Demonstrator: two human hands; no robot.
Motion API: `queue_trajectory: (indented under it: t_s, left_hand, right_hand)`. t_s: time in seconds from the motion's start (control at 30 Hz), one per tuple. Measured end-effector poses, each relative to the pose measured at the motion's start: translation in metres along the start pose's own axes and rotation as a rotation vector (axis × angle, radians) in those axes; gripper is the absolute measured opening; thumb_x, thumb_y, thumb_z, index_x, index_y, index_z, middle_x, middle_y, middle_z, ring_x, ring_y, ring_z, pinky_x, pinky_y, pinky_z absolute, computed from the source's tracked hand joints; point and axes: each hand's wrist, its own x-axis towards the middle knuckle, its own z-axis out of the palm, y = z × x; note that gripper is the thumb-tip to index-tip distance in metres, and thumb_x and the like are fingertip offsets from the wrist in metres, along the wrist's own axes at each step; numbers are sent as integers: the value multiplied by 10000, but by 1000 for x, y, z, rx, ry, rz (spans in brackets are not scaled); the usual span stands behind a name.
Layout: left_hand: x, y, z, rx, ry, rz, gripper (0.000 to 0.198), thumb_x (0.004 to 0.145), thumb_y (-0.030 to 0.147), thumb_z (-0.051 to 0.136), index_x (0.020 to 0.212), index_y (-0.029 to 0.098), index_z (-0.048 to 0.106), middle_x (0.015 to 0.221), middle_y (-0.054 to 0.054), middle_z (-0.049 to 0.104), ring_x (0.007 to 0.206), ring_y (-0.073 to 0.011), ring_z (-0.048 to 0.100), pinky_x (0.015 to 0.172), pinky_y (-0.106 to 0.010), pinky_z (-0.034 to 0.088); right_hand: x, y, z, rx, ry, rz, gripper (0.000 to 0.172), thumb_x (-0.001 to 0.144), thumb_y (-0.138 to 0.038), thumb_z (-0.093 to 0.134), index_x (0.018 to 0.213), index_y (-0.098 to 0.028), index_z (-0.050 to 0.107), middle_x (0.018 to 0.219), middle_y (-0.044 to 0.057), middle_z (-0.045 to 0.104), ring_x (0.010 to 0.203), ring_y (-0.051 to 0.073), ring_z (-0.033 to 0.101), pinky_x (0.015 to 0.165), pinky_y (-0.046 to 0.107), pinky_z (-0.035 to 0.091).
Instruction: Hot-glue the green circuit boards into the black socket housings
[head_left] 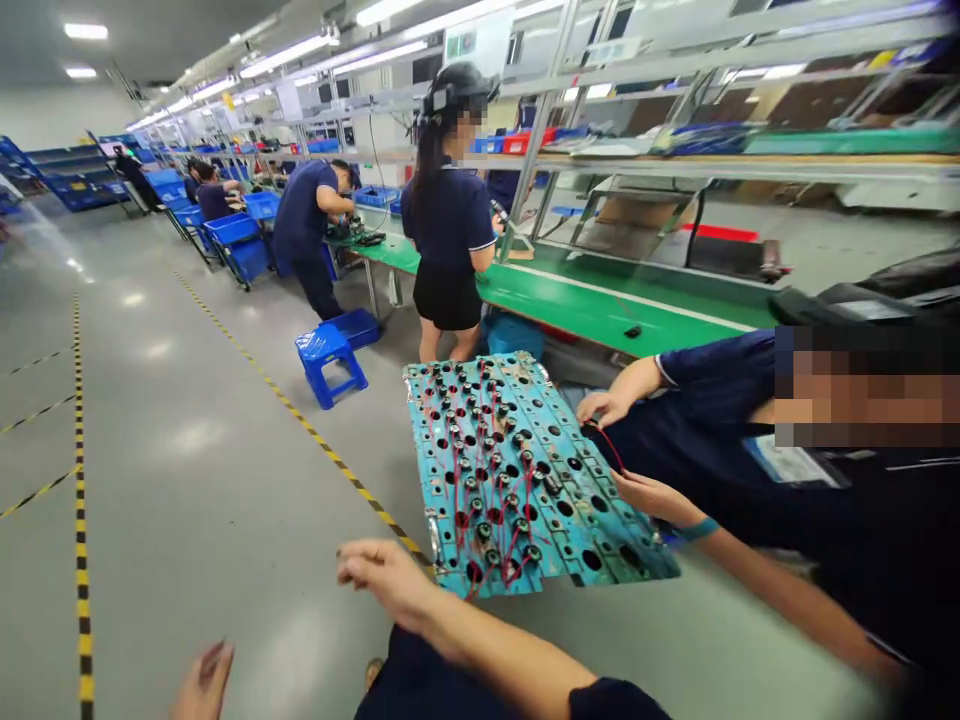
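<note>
My right hand (391, 582) is in the air just left of the near corner of a turquoise fixture board (559, 470), apart from it. Its fingers are curled loosely together, and I see nothing in them. My left hand (207, 682) shows only in part at the bottom left edge, over the floor, with fingers stretched upward and holding nothing visible. Rows of small round black parts with red wires (491, 460) sit in the board's left part. Bare round holes show in its right part.
At the board's right edge, a co-worker's hands (611, 408) hold a red wire (611, 448). A green workbench (570, 297) runs behind, with other people standing along it. A blue stool (330, 358) stands on the floor, near yellow-black tape (322, 445).
</note>
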Motion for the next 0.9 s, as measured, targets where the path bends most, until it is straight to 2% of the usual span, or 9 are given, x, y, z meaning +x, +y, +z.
queue_trajectory:
  t_s: [0.1, 0.17, 0.27, 0.33, 0.43, 0.5, 0.57, 0.73, 0.9]
  left_hand:
    - [82, 19, 3, -184, -102, -55, 396, 954, 465, 625, 1173, 135, 636, 1158, -114, 699, 1039, -255, 700, 961, -478, 555]
    - [124, 37, 13, -332, -175, -19, 534, 896, 599, 627, 1162, 136, 647, 1172, -154, 709, 1056, -301, 716, 995, -464, 539]
    - [167, 80, 15, -547, -301, 138, 637, 870, 694, 597, 1236, 175, 652, 1263, -161, 697, 1112, -300, 703, 1038, -448, 519]
    - [190, 113, -3, -633, -339, 244, 630, 875, 689, 604, 1261, 196, 669, 1337, -149, 671, 1190, -301, 667, 1102, -437, 480]
    - [229, 159, -51, -771, -309, 455, 610, 905, 667, 582, 1303, 215, 680, 1408, -125, 639, 1327, -308, 576, 1181, -425, 410]
    - [261, 185, -82, -894, -265, 589, 651, 930, 690, 510, 1381, 238, 636, 1459, -103, 608, 1384, -308, 527, 1213, -431, 375]
    - [294, 210, -103, -991, -254, 641, 732, 916, 756, 444, 1444, 268, 581, 1507, -80, 568, 1424, -309, 488, 1232, -433, 353]
    - [384, 268, -115, -1145, -476, 620, 916, 850, 883, 256, 1508, 296, 502, 1594, -55, 465, 1488, -329, 403, 1249, -458, 329]
    - [494, 330, -117, -1334, -824, 665, 1080, 741, 955, 16, 1509, 361, 488, 1607, 2, 442, 1537, -324, 306, 1265, -509, 272]
  right_hand:
    - [43, -40, 25, 251, 39, -54, 585, 665, -512, 898, 1126, -203, 714, 828, 15, 721, 815, 130, 660, 773, 263, 456]
    - [78, -61, 36, 374, 37, -69, 645, 625, -448, 939, 1184, -234, 699, 833, -14, 722, 813, 117, 658, 832, 261, 475]
    - [142, -84, 57, 487, -18, -64, 743, 635, -604, 889, 1265, -285, 658, 873, -32, 731, 849, 117, 674, 931, 280, 493]
    - [191, -99, 75, 544, -139, -53, 934, 572, -802, 794, 1341, -307, 604, 1116, 27, 740, 1076, 181, 672, 1029, 349, 479]
    - [270, -125, 100, 552, -349, -28, 1199, 451, -993, 616, 1428, -305, 515, 1543, 122, 492, 1417, 294, 465, 1140, 453, 403]
    - [320, -144, 112, 498, -445, 6, 1283, 450, -1067, 452, 1464, -282, 471, 1630, 145, 354, 1488, 319, 366, 1169, 478, 366]
    - [365, -161, 119, 447, -517, 33, 1341, 466, -1104, 260, 1493, -262, 442, 1644, 150, 321, 1511, 320, 328, 1183, 484, 350]
    - [452, -186, 113, 318, -634, -57, 1397, 481, -1095, 19, 1512, -254, 445, 1635, 120, 349, 1528, 301, 307, 1216, 481, 304]
    - [534, -201, 102, 90, -521, -157, 1482, 420, -1033, -191, 1579, -269, 330, 1667, 83, 281, 1550, 300, 248, 1217, 501, 299]
